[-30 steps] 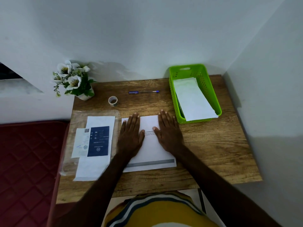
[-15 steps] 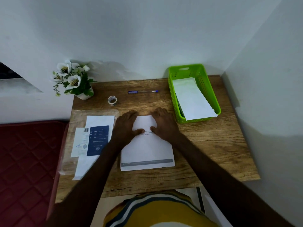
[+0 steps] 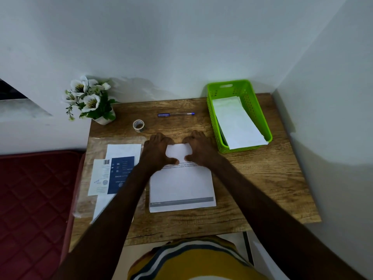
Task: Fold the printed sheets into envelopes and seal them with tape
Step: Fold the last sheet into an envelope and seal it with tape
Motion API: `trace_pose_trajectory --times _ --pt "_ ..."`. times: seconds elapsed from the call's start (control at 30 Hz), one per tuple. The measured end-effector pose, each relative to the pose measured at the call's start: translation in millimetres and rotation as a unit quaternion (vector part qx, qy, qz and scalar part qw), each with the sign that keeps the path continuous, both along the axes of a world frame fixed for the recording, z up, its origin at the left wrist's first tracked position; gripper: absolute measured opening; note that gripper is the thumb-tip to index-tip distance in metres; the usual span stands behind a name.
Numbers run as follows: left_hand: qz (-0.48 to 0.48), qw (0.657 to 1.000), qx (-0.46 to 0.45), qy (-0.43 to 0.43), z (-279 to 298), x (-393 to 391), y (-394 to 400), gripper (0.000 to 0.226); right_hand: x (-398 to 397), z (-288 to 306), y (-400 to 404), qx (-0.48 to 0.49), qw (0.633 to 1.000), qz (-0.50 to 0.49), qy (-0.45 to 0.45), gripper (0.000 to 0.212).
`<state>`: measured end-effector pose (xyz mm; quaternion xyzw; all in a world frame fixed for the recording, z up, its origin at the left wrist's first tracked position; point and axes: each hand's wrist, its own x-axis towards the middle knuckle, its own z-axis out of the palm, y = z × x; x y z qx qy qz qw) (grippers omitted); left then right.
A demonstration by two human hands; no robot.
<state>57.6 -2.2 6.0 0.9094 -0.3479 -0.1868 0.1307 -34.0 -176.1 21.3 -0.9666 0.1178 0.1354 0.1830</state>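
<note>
A white printed sheet (image 3: 181, 184) lies in the middle of the wooden table (image 3: 262, 178), with a grey band along its near edge. My left hand (image 3: 156, 151) grips the sheet's far left corner and my right hand (image 3: 198, 149) grips its far right corner. Their fingers curl over the far edge and the thumbs press on top near a line of print. A small roll of clear tape (image 3: 138, 125) stands beyond my left hand. More printed sheets (image 3: 119, 172), one with a dark blue panel, lie in a clear plastic sleeve to the left.
A green plastic basket (image 3: 250, 93) holding folded white paper (image 3: 238, 122) sits at the back right. A blue pen (image 3: 175, 114) lies near the wall. A potted white-flower plant (image 3: 90, 102) stands at the back left corner. A red quilted surface (image 3: 34, 199) borders the table's left side.
Both hands slid from lying flat on the sheet's middle to its far edge, where the fingers curled over the corners. The sheet stayed in place.
</note>
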Motion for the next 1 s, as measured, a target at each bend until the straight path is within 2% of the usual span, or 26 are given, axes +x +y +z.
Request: trace_pose_trajectory --times 0.23,0.6,0.7,0.83,0.93,1.0 --pt "-0.003 1.000 0.022 0.021 12.0 0.6 -5.3 0.067 6.7 8.1 -1.1 0.005 1.000 0.006 0.022 0.060" --pt "-0.017 0.999 0.047 0.014 19.1 -0.1 -8.6 0.074 13.0 19.6 0.4 -0.020 0.998 0.023 0.047 0.064" --pt "-0.023 0.998 0.052 -0.018 20.2 -0.8 -10.1 0.079 14.3 22.4 2.3 -0.049 0.997 0.023 0.046 0.068" --pt "-0.023 0.994 0.070 -0.082 22.4 -9.8 -10.3 0.074 8.5 19.1 9.4 -0.111 0.993 0.024 0.014 0.070" --pt "-0.025 0.984 0.097 -0.145 23.9 -24.7 -6.0 0.068 -1.7 15.0 15.2 -0.116 0.993 0.026 -0.018 0.056" --pt "-0.047 0.976 0.103 -0.188 24.6 -37.0 -0.1 0.056 -11.4 13.5 19.0 -0.121 0.990 0.041 -0.057 0.041"
